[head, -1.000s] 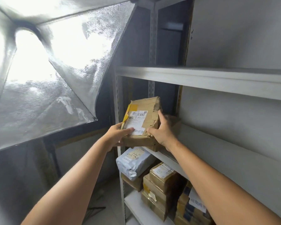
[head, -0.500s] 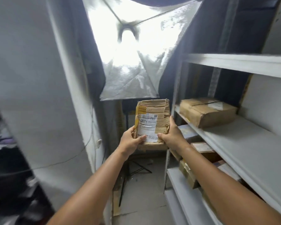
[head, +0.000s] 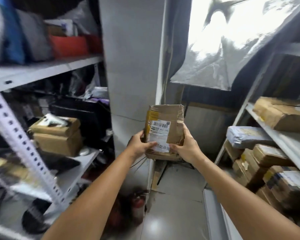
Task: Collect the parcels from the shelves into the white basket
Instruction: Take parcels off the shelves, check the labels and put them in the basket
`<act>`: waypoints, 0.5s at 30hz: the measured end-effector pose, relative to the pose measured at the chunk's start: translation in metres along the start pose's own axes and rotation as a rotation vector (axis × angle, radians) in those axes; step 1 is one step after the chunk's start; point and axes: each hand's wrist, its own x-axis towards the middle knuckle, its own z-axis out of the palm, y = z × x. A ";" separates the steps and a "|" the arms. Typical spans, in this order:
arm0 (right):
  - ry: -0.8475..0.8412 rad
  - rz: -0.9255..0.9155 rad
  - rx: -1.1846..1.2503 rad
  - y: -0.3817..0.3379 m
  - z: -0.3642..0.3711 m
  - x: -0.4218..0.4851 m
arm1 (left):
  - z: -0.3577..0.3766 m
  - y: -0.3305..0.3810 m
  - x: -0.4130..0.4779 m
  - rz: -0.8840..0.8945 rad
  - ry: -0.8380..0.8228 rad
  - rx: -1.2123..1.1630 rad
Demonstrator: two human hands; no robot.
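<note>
At 9 o'clock, two stacked cardboard boxes [head: 56,135] sit on the left shelf [head: 87,158] (view blurred). Centre frame: the left hand [head: 140,146] and right hand [head: 185,148] clamp a crumpled brown parcel [head: 164,132] between them, upright, label facing the camera, held over the floor. At 3 o'clock, more parcels [head: 267,158] fill the right shelves [head: 287,142].

Strong light pours from the softbox [head: 232,40] at upper right, its centre blown out white. The left shelves [head: 42,70] smear with motion blur and sit dim. A glare spot shines on the floor [head: 154,227]. Straight edges bow toward the frame's borders.
</note>
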 end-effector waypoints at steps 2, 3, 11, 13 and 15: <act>-0.057 -0.019 -0.004 -0.002 0.019 -0.013 | -0.014 -0.010 -0.024 -0.050 0.049 0.013; -0.085 -0.029 -0.007 -0.003 0.028 -0.019 | -0.020 -0.016 -0.036 -0.066 0.074 0.033; -0.317 -0.149 -0.008 -0.009 0.095 -0.065 | -0.045 -0.049 -0.146 -0.107 0.398 0.228; -0.369 -0.186 -0.025 -0.007 0.111 -0.080 | -0.045 -0.058 -0.175 -0.131 0.492 0.235; -0.417 -0.205 -0.034 -0.002 0.125 -0.098 | -0.042 -0.066 -0.206 -0.163 0.570 0.243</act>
